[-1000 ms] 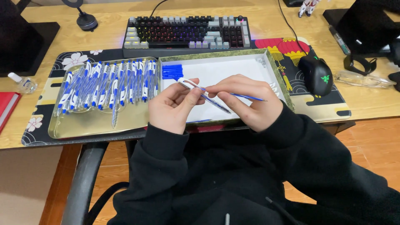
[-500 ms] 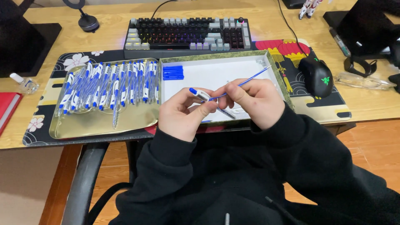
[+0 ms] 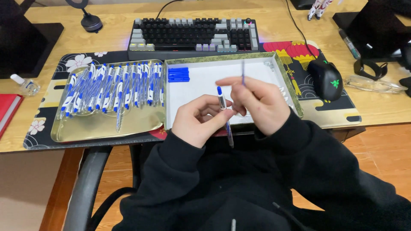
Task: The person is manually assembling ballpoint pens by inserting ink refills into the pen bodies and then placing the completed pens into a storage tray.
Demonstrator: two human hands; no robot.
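Observation:
My left hand (image 3: 198,121) grips a clear pen barrel (image 3: 224,114) with a blue end, held nearly upright over the near edge of the white tray (image 3: 205,81). My right hand (image 3: 259,102) pinches a thin blue refill (image 3: 242,72), which points up and away from me. Both hands are close together, just above the tray's front rim. A small stack of blue pen parts (image 3: 178,74) lies in the tray's far left corner. Several finished blue and white pens (image 3: 113,87) lie in rows on the gold tray (image 3: 85,130) to the left.
A keyboard (image 3: 195,36) sits behind the trays. A black mouse (image 3: 324,79) rests on the patterned desk mat (image 3: 325,115) to the right. A small bottle (image 3: 23,83) and a red book (image 3: 6,112) are at the far left. Small springs (image 3: 282,92) lie along the white tray's right side.
My right hand has lifted the refill from lying across the tray to pointing upward. The left hand has turned the barrel from slanted to nearly upright.

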